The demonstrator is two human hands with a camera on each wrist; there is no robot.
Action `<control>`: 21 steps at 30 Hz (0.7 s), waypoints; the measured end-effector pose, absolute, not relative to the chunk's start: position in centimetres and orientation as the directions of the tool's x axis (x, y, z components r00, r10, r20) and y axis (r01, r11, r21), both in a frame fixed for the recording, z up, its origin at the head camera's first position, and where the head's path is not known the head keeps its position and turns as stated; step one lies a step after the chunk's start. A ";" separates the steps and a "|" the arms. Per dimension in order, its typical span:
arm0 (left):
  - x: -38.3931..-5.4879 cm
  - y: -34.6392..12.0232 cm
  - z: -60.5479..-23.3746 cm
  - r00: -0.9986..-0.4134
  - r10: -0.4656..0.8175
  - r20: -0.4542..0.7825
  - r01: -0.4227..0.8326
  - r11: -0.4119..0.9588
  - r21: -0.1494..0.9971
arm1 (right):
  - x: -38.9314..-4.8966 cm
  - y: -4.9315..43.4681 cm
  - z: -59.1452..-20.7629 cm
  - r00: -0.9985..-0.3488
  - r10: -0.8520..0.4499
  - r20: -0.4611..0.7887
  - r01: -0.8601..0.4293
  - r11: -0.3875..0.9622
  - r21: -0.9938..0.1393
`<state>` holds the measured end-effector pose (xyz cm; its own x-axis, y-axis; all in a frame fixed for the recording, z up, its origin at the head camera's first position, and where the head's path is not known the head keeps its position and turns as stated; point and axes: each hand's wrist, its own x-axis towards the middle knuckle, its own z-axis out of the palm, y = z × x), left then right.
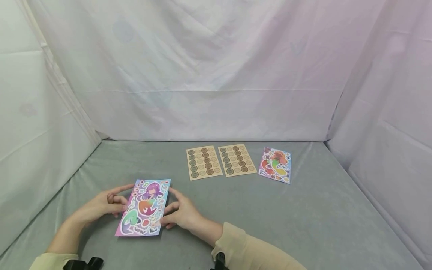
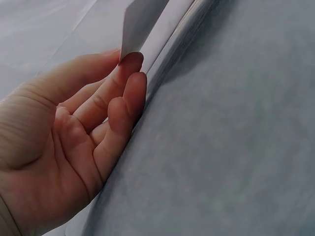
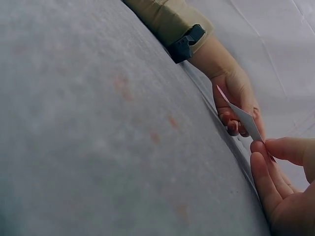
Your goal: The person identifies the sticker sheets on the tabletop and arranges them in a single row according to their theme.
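Note:
Both hands hold a mermaid sticker sheet by its two side edges, near the front left of the table. My left hand pinches its left edge between thumb and fingers. On the opposite edge, my right hand pinches with the thumb on the printed face. The left wrist view shows the sheet's pale back between the left thumb and fingertips. In the right wrist view the sheet appears nearly edge-on, raised off the table and slightly bent.
Farther back on the grey table lie two tan sheets of round stickers, a left one and a right one. Another colourful sticker sheet lies to their right. White cloth walls enclose the back and sides.

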<state>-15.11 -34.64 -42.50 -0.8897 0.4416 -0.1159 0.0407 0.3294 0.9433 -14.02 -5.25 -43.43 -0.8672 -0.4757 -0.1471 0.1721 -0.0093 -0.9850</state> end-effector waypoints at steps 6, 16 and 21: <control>-15.0 -34.6 -42.3 -0.880 0.460 -0.120 0.035 0.314 0.949 | -13.9 -5.3 -43.5 -0.871 -0.463 -0.165 0.168 0.035 -0.985; -15.0 -34.7 -42.1 -0.874 0.459 -0.155 0.003 0.326 0.945 | -13.7 -5.7 -43.4 -0.879 -0.443 -0.178 0.142 0.113 -0.983; -15.0 -34.9 -42.2 -0.868 0.473 -0.154 0.010 0.327 0.945 | -13.8 -5.9 -43.4 -0.881 -0.430 -0.195 0.138 0.159 -0.978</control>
<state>-15.02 -34.90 -42.16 -0.8676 0.4727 -0.1542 0.0105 0.3275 0.9448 -13.75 -5.89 -43.43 -0.8814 -0.4303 -0.1948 0.1384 0.1590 -0.9775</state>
